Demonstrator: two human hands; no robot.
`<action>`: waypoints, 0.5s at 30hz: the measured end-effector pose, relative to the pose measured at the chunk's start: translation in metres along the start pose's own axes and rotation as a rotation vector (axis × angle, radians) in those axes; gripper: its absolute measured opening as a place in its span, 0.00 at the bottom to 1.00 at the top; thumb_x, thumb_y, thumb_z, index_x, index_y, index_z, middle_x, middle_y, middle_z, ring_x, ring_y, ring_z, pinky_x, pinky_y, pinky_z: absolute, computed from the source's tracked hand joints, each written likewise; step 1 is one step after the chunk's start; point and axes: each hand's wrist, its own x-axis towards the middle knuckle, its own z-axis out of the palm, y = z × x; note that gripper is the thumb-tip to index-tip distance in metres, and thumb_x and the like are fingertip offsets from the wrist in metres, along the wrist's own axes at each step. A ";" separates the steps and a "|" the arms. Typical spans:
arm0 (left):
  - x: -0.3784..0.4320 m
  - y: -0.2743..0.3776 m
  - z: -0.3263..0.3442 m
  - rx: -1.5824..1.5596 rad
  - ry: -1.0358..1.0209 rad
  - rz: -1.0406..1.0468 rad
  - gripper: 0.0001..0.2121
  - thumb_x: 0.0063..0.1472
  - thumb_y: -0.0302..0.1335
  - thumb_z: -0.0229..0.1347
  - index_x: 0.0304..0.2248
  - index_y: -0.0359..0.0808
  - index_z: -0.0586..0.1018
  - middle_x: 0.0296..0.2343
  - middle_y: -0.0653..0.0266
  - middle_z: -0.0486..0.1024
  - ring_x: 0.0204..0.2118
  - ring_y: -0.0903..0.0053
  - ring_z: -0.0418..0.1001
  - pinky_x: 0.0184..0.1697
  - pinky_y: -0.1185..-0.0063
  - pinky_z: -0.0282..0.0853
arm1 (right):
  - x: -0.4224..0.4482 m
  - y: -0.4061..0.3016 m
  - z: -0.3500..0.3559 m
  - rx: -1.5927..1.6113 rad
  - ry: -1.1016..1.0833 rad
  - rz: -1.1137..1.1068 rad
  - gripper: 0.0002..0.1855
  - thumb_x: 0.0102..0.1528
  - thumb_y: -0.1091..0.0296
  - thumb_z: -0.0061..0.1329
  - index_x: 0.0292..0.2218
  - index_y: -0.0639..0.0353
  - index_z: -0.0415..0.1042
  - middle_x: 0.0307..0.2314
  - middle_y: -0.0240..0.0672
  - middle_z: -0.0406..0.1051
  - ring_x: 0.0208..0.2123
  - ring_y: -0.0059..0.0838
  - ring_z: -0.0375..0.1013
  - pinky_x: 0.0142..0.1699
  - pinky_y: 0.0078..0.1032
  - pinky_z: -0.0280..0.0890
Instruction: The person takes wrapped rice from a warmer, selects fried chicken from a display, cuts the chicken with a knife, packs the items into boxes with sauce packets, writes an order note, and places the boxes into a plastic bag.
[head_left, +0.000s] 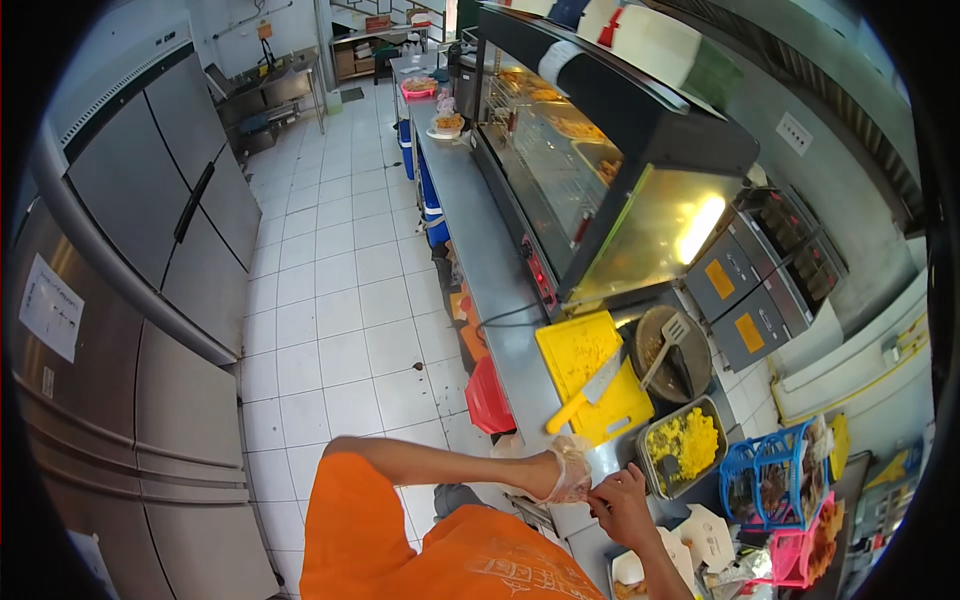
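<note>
My left hand (568, 471) is inside a clear plastic glove (574, 480), its fingers blurred by the film. Bare, my right hand (622, 504) pinches the glove at its fingertip end. Both hands are above the steel counter (480, 289). Just beyond them lies a yellow cutting board (581, 345) with food crumbs. A knife (600, 382) with a yellow handle rests across it. Right of the board is a steel pan of yellow food (694, 442) with a dark utensil part in it. Behind that, a slotted spatula (667, 345) lies in a round pan (645, 330).
A lit glass food warmer (555, 172) with trays of fried food stands farther along the counter. Blue baskets (776, 472), a pink basket (791, 555) and white paper boxes (705, 536) crowd the right. A red bin (487, 397) sits below the edge. Steel refrigerators (135, 202) line the left.
</note>
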 end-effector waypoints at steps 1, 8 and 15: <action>-0.008 -0.008 -0.012 -0.052 0.021 -0.029 0.11 0.52 0.36 0.56 0.19 0.37 0.78 0.16 0.55 0.73 0.21 0.59 0.71 0.25 0.69 0.64 | 0.015 -0.006 0.000 -0.002 0.018 -0.012 0.02 0.46 0.72 0.55 0.26 0.53 0.75 0.23 0.27 0.71 0.36 0.33 0.68 0.57 0.49 0.48; -0.036 -0.053 -0.072 -0.668 -0.005 -0.142 0.11 0.60 0.32 0.52 0.24 0.34 0.77 0.19 0.62 0.74 0.22 0.72 0.70 0.27 0.78 0.65 | 0.085 -0.044 -0.001 0.185 0.250 0.010 0.05 0.45 0.75 0.58 0.24 0.55 0.74 0.21 0.28 0.70 0.31 0.33 0.68 0.55 0.43 0.54; -0.046 -0.075 -0.122 -0.480 -0.177 0.011 0.07 0.56 0.28 0.52 0.23 0.35 0.76 0.19 0.60 0.72 0.23 0.72 0.69 0.28 0.77 0.64 | 0.122 -0.067 -0.028 0.174 -0.179 0.151 0.06 0.49 0.63 0.58 0.30 0.52 0.78 0.19 0.25 0.72 0.32 0.29 0.69 0.58 0.44 0.49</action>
